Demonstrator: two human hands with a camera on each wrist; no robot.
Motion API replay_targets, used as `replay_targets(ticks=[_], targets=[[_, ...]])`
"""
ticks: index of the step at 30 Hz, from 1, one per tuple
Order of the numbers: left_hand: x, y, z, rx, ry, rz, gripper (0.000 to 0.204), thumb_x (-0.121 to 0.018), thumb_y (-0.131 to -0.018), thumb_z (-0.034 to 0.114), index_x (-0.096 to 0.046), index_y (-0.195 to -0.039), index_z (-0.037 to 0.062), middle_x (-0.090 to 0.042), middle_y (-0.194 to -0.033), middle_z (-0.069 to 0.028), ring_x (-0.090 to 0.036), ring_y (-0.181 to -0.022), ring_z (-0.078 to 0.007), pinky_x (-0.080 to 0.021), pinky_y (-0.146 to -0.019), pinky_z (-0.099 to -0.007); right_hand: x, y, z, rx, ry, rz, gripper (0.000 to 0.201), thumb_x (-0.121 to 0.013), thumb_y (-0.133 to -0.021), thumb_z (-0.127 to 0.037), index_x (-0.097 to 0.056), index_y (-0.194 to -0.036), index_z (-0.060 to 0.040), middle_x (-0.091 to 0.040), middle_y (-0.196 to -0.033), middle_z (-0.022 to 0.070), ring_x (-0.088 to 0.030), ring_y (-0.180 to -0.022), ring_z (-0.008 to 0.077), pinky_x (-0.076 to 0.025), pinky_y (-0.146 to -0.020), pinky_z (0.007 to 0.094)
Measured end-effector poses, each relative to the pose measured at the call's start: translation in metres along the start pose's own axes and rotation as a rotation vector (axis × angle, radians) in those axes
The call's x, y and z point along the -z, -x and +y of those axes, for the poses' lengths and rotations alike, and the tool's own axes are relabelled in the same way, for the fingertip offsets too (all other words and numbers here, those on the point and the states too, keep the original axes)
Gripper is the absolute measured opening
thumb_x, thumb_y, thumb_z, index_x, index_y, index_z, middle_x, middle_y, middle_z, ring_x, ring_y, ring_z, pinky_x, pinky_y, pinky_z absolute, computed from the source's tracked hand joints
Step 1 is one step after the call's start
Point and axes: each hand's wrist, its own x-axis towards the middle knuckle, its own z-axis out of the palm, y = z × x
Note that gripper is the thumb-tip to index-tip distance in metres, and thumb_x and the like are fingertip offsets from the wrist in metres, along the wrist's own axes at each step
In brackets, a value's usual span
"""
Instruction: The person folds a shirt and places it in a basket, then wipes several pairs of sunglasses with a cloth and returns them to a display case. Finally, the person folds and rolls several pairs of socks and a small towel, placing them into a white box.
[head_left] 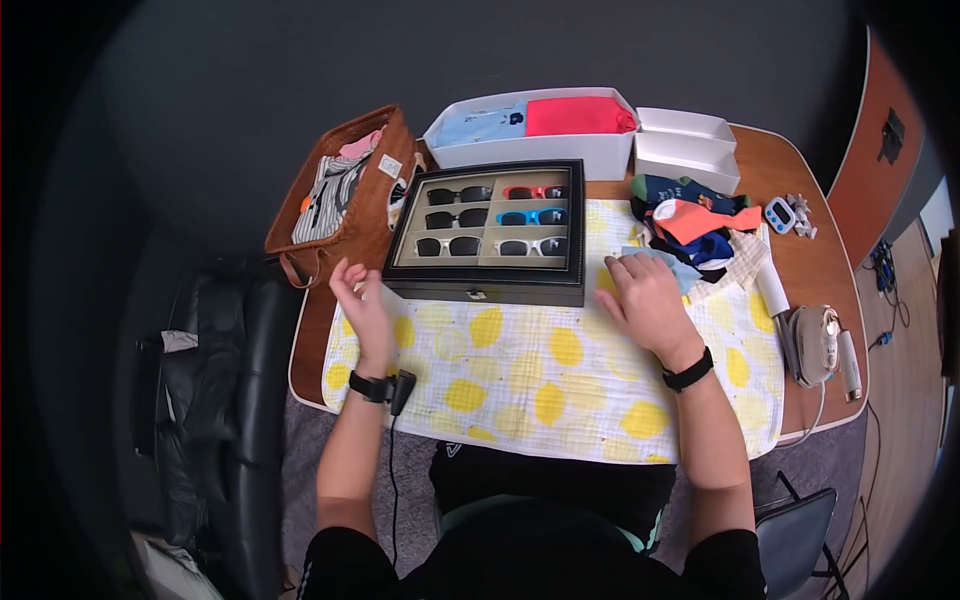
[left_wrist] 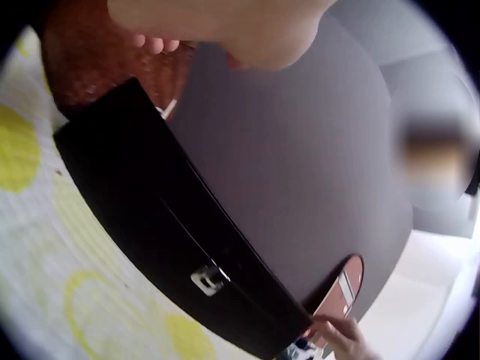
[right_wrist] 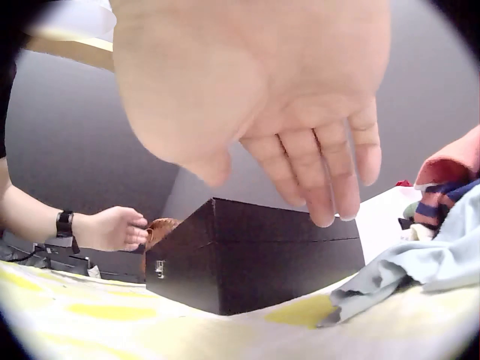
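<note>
A black glasses display case (head_left: pixel 420 284) lies on the lemon-print cloth, its lid down and its metal clasp (head_left: pixel 477 295) facing me. Through its clear top show several sunglasses (head_left: pixel 533 217) in two columns. Just off the case's front left corner, my left hand (head_left: pixel 362 312) is raised with loosely bent fingers and holds nothing. On the other side of the case is my right hand (head_left: pixel 648 302), palm down, fingers nearly straight and nothing gripped. It overlaps the edge of a light-blue cloth (head_left: pixel 686 276) in the head view. The right wrist view shows the case (right_wrist: pixel 285 262) below those fingers.
A brown basket (head_left: pixel 375 215) of clothes stands at the left. Behind the case are a white box (head_left: pixel 585 152) of folded clothes and another white box (head_left: pixel 690 165). Socks (head_left: pixel 700 220) are heaped at the right, near a small timer (head_left: pixel 778 214) and a garment steamer (head_left: pixel 812 345).
</note>
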Motion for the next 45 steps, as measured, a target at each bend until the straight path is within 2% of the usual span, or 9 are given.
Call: replay_targets(ticks=[2,5,9,13,14,21,31,41,45], targets=[[0.027,-0.016,-0.024,0.529,0.236,-0.015,0.047,-0.059,-0.102,0.035,-0.053,-0.136,0.0028,-0.054,-0.137,-0.01,-0.047,-0.129,-0.0241,-0.036,-0.108,-0.0372,-0.003,-0.002,-0.002,-0.012,0.007,-0.046,0.036,-0.069,-0.088,-0.022,-0.067,-0.112,0.0044,-0.068,-0.095,0.0181,-0.064,-0.096,0.0359,-0.049,-0.086,0.0454],[0.037,-0.031,-0.044,0.825,0.402,-0.299,0.063,-0.047,-0.104,0.054,-0.052,-0.138,0.0012,-0.054,-0.141,-0.01,-0.05,-0.128,-0.0238,-0.035,-0.11,-0.0367,-0.022,-0.009,0.002,-0.255,-0.225,0.032,0.043,-0.061,-0.097,-0.031,-0.066,-0.116,0.0071,-0.069,-0.107,0.0236,-0.063,-0.108,0.0407,-0.047,-0.098,0.0432],[0.024,-0.048,-0.082,0.841,0.746,-0.648,0.069,-0.043,-0.105,0.057,-0.052,-0.14,-0.0016,-0.064,-0.131,-0.0115,-0.057,-0.122,-0.0224,-0.036,-0.112,-0.0357,-0.052,-0.033,0.008,-0.676,-0.826,-0.126,0.058,-0.048,-0.106,-0.043,-0.053,-0.139,0.0051,-0.063,-0.134,0.0182,-0.058,-0.125,0.0297,-0.041,-0.108,0.0342],[0.002,-0.045,-0.047,0.909,0.927,-0.621,0.054,-0.046,-0.107,0.045,-0.06,-0.133,-0.0002,-0.065,-0.133,-0.0097,-0.059,-0.123,-0.0212,-0.039,-0.112,-0.0353,-0.076,-0.049,-0.009,-0.825,-1.299,-0.223,0.06,-0.05,-0.107,-0.04,-0.042,-0.149,0.0026,-0.059,-0.139,0.0122,-0.055,-0.128,0.0209,-0.039,-0.11,0.0321],[-0.006,-0.046,-0.06,0.678,0.766,-0.615,0.047,-0.05,-0.106,0.036,-0.06,-0.133,-0.0004,-0.065,-0.134,-0.0089,-0.06,-0.122,-0.0205,-0.038,-0.112,-0.0338,-0.076,-0.05,-0.026,-0.779,-1.262,-0.115,0.058,-0.055,-0.105,-0.033,-0.042,-0.148,0.0036,-0.06,-0.137,0.013,-0.055,-0.125,0.0187,-0.04,-0.109,0.0309],[0.027,-0.004,-0.012,0.64,0.862,-0.618,0.05,-0.048,-0.098,0.012,-0.046,-0.146,-0.0017,-0.057,-0.141,-0.0107,-0.053,-0.13,-0.0205,-0.035,-0.114,-0.0335,-0.018,-0.026,-0.069,-0.786,-1.31,0.019,0.067,-0.06,-0.096,0.002,-0.028,-0.155,0.0026,-0.054,-0.141,0.0094,-0.054,-0.125,0.0177,-0.043,-0.106,0.0299],[0.111,0.129,0.073,0.473,0.451,-0.741,0.068,-0.06,-0.091,0.007,-0.033,-0.152,-0.0055,-0.051,-0.143,-0.0146,-0.048,-0.132,-0.0219,-0.036,-0.113,-0.0352,0.085,0.128,-0.135,-0.741,-1.002,-0.126,0.087,-0.065,-0.091,0.001,-0.01,-0.158,0.0077,-0.031,-0.159,0.0212,-0.027,-0.149,0.0263,-0.018,-0.122,0.0368],[0.112,0.15,0.063,0.427,0.344,-0.819,0.069,-0.065,-0.094,0.016,-0.032,-0.151,-0.0055,-0.056,-0.138,-0.0153,-0.052,-0.128,-0.0221,-0.039,-0.111,-0.0361,0.078,0.156,-0.107,-0.705,-1.029,-0.249,0.084,-0.066,-0.098,-0.017,-0.013,-0.158,0.0069,-0.028,-0.161,0.0238,-0.025,-0.151,0.0278,-0.02,-0.122,0.0368],[0.113,0.139,0.074,0.452,0.334,-0.868,0.088,-0.072,-0.092,0.026,-0.02,-0.157,-0.0038,-0.042,-0.151,-0.0162,-0.042,-0.139,-0.024,-0.033,-0.116,-0.037,0.1,0.129,-0.053,-0.778,-0.661,-0.256,0.043,-0.063,-0.098,-0.023,-0.059,-0.135,0.0005,-0.066,-0.126,0.0216,-0.065,-0.115,0.0291,-0.049,-0.1,0.0382]])
